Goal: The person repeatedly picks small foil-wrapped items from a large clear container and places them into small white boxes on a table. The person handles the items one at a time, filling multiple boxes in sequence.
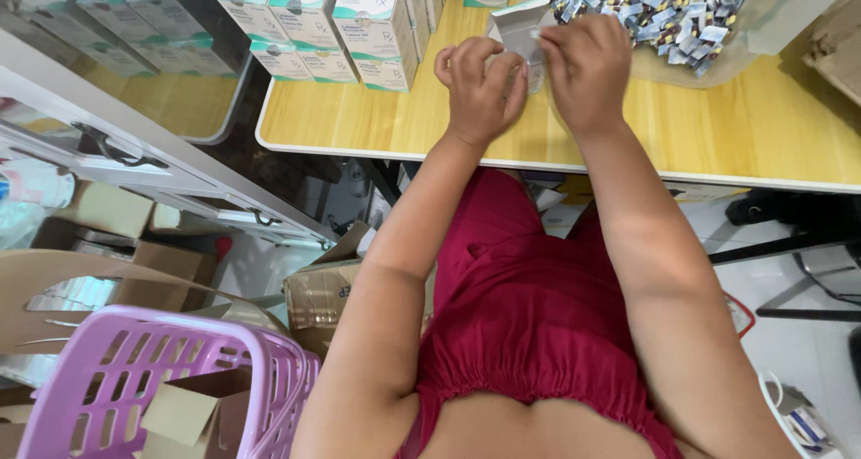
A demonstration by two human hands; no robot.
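Note:
Both my hands meet over the wooden table (771, 127), gripping a small white carton (518, 27). My left hand (482, 87) pinches its lower left side with the fingers curled. My right hand (585, 64) grips the carton's right side and covers part of it. Just beyond my right hand a clear plastic bag (780, 15) lies open, holding a heap of blister strips (659, 11). Stacked white-and-green medicine boxes (345, 24) stand to the left of the carton.
A glass cabinet (117, 73) at the left holds more boxes. A pink plastic basket (179, 378) with cardboard in it sits at lower left, beside brown cardboard cartons (318, 289) on the floor. A chair base (807, 244) stands under the table at the right.

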